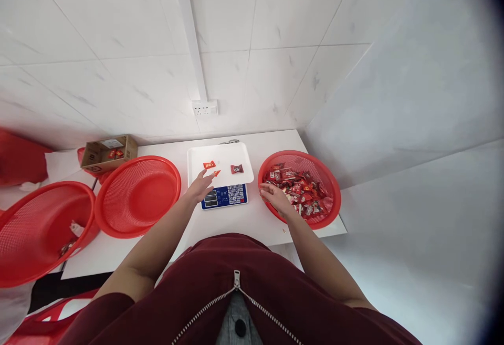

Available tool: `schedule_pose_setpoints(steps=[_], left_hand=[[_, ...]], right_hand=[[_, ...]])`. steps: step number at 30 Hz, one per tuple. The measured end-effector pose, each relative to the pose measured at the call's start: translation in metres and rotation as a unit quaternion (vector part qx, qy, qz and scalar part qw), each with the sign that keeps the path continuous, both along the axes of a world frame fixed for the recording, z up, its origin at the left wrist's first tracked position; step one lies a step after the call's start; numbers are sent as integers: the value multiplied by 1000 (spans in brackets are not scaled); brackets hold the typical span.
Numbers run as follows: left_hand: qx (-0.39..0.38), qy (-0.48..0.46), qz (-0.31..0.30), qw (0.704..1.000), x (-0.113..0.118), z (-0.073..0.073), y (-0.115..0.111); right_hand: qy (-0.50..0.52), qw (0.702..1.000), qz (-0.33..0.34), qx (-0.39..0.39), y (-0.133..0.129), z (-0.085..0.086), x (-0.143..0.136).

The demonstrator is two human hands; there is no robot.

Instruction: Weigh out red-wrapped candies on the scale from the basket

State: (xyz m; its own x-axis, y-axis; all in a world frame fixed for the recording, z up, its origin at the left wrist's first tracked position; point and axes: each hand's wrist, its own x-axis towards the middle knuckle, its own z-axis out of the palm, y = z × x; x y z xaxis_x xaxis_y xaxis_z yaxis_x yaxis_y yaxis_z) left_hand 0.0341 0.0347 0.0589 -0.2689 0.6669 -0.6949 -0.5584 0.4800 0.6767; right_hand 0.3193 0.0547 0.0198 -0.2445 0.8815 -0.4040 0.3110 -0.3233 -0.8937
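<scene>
My left hand [200, 187] is over the near left edge of a white scale tray [200, 153], fingers spread and none visibly gripping anything. Just past its fingertips are a red wrapped candy [209, 165] and a smaller red-orange packet [216, 173]. A dark red wrapped candy [237, 169] lies farther right on the tray. Below the tray shows the scale's blue keypad panel [224, 196], partly covered by that hand. My right hand [276, 199], fingers stretched out to the left, hovers at the left rim of a red mesh basket [333, 187] holding many wrapped candies [301, 187].
An empty-looking red basket [137, 196] stands left of the scale. Another red basket [39, 229] farther left has a few packets inside. Behind them sits a cardboard box [98, 161] with red packets. A socket [205, 107] is on the tiled wall; the white table [236, 227] ends near my body.
</scene>
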Motion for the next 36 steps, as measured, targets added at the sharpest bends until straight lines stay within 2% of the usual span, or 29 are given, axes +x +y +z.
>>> schedule_pose_setpoints(steps=[2, 5, 7, 10, 13, 14, 19, 23, 26, 31, 36], left_hand=[[-20, 21, -10, 1000, -1, -4, -5], [-33, 32, -33, 998, 1, -6, -17], [-34, 26, -57, 997, 4, -6, -27], [-35, 12, -100, 994, 6, -5, -40], [-43, 9, -130, 991, 7, -7, -48], [-47, 10, -133, 990, 7, -7, -49], [-52, 4, -125, 991, 10, -6, -52], [-49, 3, -119, 992, 11, -2, -52], [-51, -4, -119, 992, 12, 0, -53], [-39, -14, -147, 988, 24, 8, -50], [22, -38, -233, 972, 51, 21, -40]], right_hand=[[-121, 989, 23, 77, 3, -5, 9], [-297, 939, 84, 151, 5, -11, 24], [-348, 917, 123, 149, 3, -16, 32], [-384, 901, 154, 127, 0, -24, 38], [-440, 877, 157, 110, 3, -33, 39], [-445, 877, 144, 107, 5, -35, 40], [-340, 937, 13, 81, 31, -36, 56], [-285, 955, -67, 45, 50, -25, 78], [-203, 972, -116, 5, 54, -14, 90], [-42, 989, -131, -53, 43, 7, 86], [108, 987, -72, -92, 22, 30, 41]])
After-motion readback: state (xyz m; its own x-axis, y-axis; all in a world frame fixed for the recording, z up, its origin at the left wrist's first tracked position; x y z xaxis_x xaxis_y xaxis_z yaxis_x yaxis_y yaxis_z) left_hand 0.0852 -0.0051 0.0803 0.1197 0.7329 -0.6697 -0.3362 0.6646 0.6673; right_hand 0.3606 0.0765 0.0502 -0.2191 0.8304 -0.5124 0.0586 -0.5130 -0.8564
